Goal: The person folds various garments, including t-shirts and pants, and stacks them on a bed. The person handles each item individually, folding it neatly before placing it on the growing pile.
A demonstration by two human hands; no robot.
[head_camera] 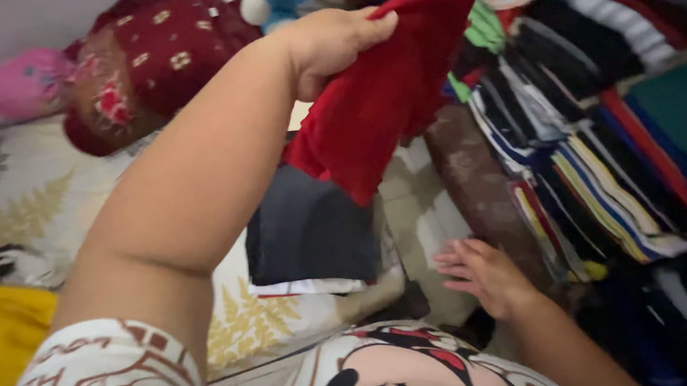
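Leaf-patterned bedding (pixel 28 203) carries a folded dark stack (pixel 312 235). Above that stack the left hand (pixel 334 43) pinches a red cloth (pixel 383 91). Right of the stack, the right hand (pixel 487 276) lies spread, holding nothing.

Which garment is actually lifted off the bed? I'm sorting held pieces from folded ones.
The red cloth, pinched in the raised left hand and hanging loose. The dark folded garment lies flat on the bedsheet; the others sit stacked at right.

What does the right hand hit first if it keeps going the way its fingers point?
Likely the folded dark garment: the right hand lies flat, fingers pointing left across the bare sheet toward that small pile. Depth is uncertain.
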